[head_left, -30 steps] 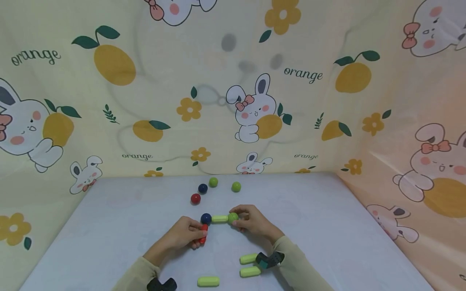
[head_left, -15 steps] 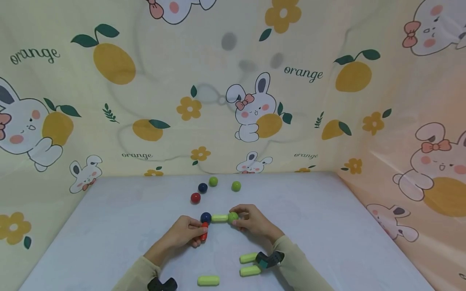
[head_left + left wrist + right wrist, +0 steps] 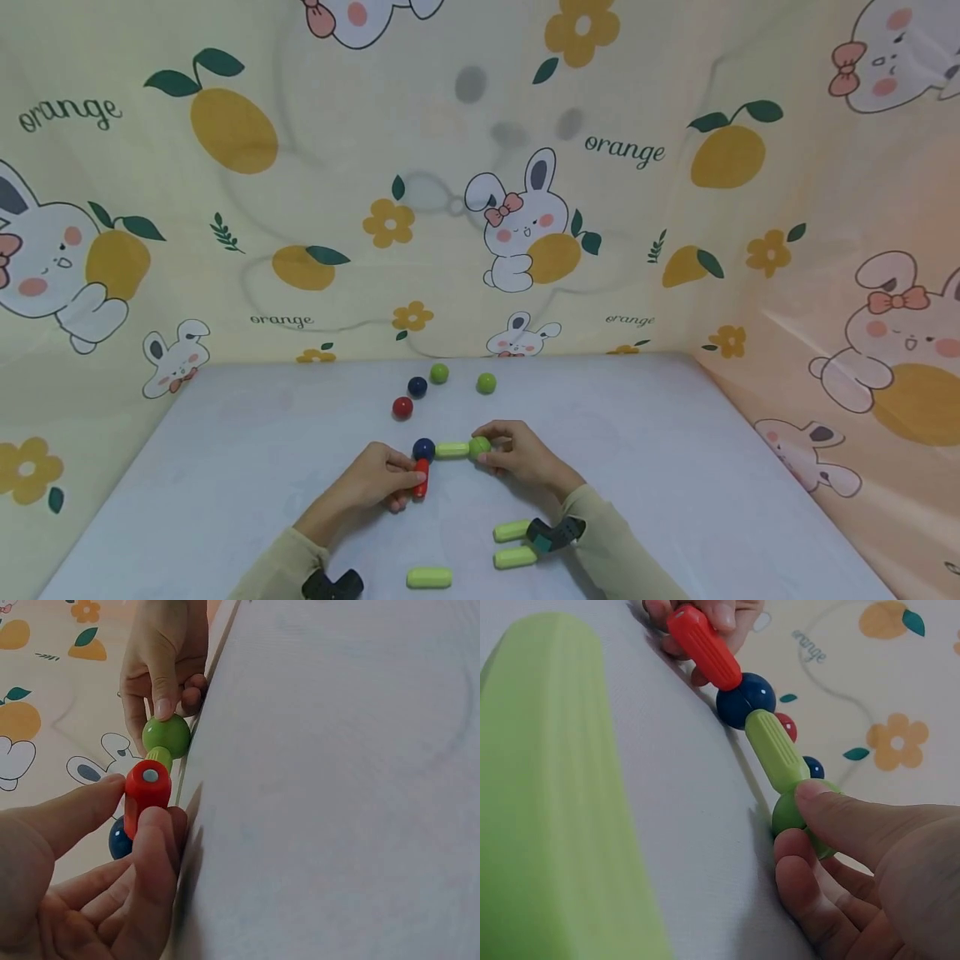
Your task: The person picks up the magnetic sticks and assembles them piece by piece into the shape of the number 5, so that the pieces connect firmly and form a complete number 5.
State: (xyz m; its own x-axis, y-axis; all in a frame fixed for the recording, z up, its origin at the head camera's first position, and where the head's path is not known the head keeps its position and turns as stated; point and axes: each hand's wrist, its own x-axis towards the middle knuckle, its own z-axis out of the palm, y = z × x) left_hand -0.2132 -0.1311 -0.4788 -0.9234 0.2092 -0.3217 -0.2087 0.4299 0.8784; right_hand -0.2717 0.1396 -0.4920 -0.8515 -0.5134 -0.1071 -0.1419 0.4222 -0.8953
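My left hand (image 3: 375, 477) pinches a red rod (image 3: 422, 479) between thumb and fingers. The rod's far end touches a dark blue ball (image 3: 423, 449); in the left wrist view its near end shows a round metal tip. From the blue ball a light green rod (image 3: 774, 750) runs right to a green ball (image 3: 166, 736). My right hand (image 3: 521, 454) holds that green ball between thumb and fingers. The joined pieces form a corner at the blue ball, just above or on the white table; I cannot tell which.
Behind the hands lie a red ball (image 3: 402, 407), another dark blue ball (image 3: 417, 387) and two green balls (image 3: 439, 373). Nearer me is a light green rod (image 3: 429, 577), with two more rods (image 3: 514, 557) by the right wrist. A printed cloth (image 3: 337, 167) stands behind the table (image 3: 262, 433).
The red rod has moved slightly away from me and swung to a steeper line against the blue ball. My right hand has stayed on the green ball.
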